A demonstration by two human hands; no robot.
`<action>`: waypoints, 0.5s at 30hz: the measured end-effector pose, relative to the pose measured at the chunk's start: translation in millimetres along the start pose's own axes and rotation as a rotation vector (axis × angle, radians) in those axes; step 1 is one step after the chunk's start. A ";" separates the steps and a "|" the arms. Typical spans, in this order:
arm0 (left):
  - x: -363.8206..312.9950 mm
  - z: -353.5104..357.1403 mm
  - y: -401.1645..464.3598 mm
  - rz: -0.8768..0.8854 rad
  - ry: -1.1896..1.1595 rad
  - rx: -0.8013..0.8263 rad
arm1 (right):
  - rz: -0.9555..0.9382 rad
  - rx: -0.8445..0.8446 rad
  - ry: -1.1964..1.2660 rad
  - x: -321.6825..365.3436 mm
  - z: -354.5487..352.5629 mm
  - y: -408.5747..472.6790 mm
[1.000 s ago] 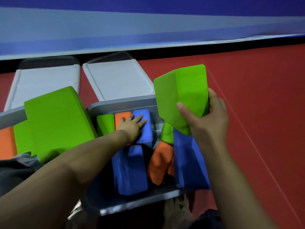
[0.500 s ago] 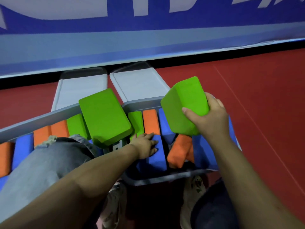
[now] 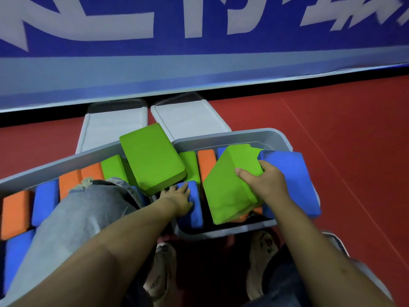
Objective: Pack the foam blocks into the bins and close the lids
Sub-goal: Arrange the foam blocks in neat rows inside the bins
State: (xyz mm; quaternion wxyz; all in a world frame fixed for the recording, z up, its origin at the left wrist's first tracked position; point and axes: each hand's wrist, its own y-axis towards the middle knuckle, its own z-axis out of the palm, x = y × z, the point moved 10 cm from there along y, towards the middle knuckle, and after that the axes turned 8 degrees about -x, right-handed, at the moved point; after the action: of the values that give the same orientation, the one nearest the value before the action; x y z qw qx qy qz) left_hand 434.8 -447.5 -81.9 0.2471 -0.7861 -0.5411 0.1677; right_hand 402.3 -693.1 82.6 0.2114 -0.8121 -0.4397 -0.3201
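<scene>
1. My right hand (image 3: pixel 264 185) grasps a green foam block (image 3: pixel 230 185), fingers curled over its upper edge, and holds it tilted inside the right bin (image 3: pixel 274 138), its low end down among the blocks already there.

2. My left hand (image 3: pixel 179 200) lies flat, fingers relaxed, on top of a blue block (image 3: pixel 193 207) standing at the left end of that same bin; it presses or steadies rather than grips.

3. Around the held block the right bin carries upright green, orange and blue blocks at the back, and a large blue block (image 3: pixel 292 180) that leans out over the bin's right wall, so I judge it not properly seated.

4. A second green block (image 3: pixel 152 158) sits loose and tilted across the meeting rims of the two bins, packed into neither.

5. The left bin (image 3: pixel 44 171) shows a row of orange, blue and green blocks standing in it, partly hidden by a knee in jeans (image 3: pixel 84 209).

6. Both lids (image 3: pixel 190 116) lie flat on the red floor (image 3: pixel 343 129) behind the bins, beneath a blue banner.

7. My reading: the packing is well advanced but unfinished, with three blocks still to settle and both lids still to close.
</scene>
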 end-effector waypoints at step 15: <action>-6.7 3.6 5.7 0.020 -0.152 0.013 | 0.011 0.252 -0.292 -15.2 90.2 -24.3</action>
State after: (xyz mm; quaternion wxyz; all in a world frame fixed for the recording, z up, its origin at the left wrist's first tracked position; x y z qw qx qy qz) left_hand 434.9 -454.7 -88.1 0.2087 -0.7751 -0.5491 0.2327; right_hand 405.6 -632.9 9.8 0.2472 -0.8195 -0.4977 -0.1403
